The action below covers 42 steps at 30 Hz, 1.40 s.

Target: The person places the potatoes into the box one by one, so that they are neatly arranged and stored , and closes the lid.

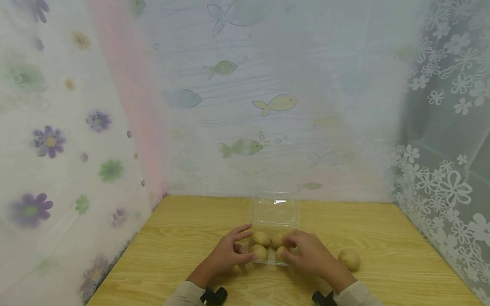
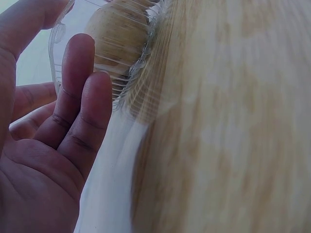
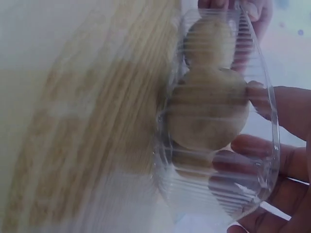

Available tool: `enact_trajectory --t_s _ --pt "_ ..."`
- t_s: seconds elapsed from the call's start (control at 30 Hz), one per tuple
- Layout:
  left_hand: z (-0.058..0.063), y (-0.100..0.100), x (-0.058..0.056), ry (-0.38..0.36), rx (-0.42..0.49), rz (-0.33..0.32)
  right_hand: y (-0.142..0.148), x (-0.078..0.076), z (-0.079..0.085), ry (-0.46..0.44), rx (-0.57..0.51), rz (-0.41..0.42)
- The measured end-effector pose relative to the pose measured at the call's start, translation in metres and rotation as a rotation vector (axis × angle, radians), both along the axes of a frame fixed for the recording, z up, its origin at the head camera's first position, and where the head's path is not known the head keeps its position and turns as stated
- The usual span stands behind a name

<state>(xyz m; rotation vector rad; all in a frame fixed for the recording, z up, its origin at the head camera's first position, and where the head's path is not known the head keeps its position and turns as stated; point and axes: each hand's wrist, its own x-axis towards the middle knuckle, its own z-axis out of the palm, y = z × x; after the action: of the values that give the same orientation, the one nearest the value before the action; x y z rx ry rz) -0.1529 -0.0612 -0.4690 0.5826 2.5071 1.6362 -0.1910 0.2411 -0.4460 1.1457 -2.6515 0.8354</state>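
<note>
On the table stands a clear plastic clamshell container (image 1: pixel 266 262), its lid (image 1: pixel 274 211) raised at the back. Several round, pale brown potatoes (image 1: pixel 261 239) sit inside in two rows. At the container's left side, my left hand (image 1: pixel 231 250) holds its wall, with fingers (image 2: pixel 97 107) against the ribbed plastic from outside. My right hand (image 1: pixel 308 251) reaches over the right rim and grips the front right potato (image 3: pixel 206 109) between thumb and fingers. That potato is partly hidden in the head view. One more potato (image 1: pixel 349 259) lies on the table, right of my right wrist.
The wood-grain table (image 1: pixel 183 238) meets a fish-print curtain (image 1: pixel 275 170) at the back. A flowered curtain (image 1: pixel 76 170) hangs at the left, and a sheer one with white flowers (image 1: pixel 455 191) at the right. Black devices (image 1: pixel 216 296) are strapped at both wrists.
</note>
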Motion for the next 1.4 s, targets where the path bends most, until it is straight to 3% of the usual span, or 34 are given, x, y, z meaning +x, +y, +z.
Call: enact_trajectory --t_s 0.2,0.57,0.93,1.23,1.4 --pt "0.0000 0.0006 -0.0001 -0.011 0.004 -0.001 -0.0022 0.0016 0.0007 0.119 0.051 -0.025" --pt "0.0002 -0.0010 0.0015 -0.007 0.021 -0.017 0.0023 -0.0012 0.0040 0.119 0.012 0.086" --pt "-0.0007 -0.0009 0.0005 0.001 0.006 -0.012 0.0004 -0.0003 0.0042 0.085 0.014 0.112" --pt "0.0002 -0.0001 0.0008 -0.001 -0.005 0.000 -0.0007 -0.0021 -0.0004 0.170 0.013 0.147" --pt "-0.0014 -0.0008 0.0000 0.000 -0.001 -0.005 -0.0017 -0.0004 -0.0003 0.157 0.036 0.129"
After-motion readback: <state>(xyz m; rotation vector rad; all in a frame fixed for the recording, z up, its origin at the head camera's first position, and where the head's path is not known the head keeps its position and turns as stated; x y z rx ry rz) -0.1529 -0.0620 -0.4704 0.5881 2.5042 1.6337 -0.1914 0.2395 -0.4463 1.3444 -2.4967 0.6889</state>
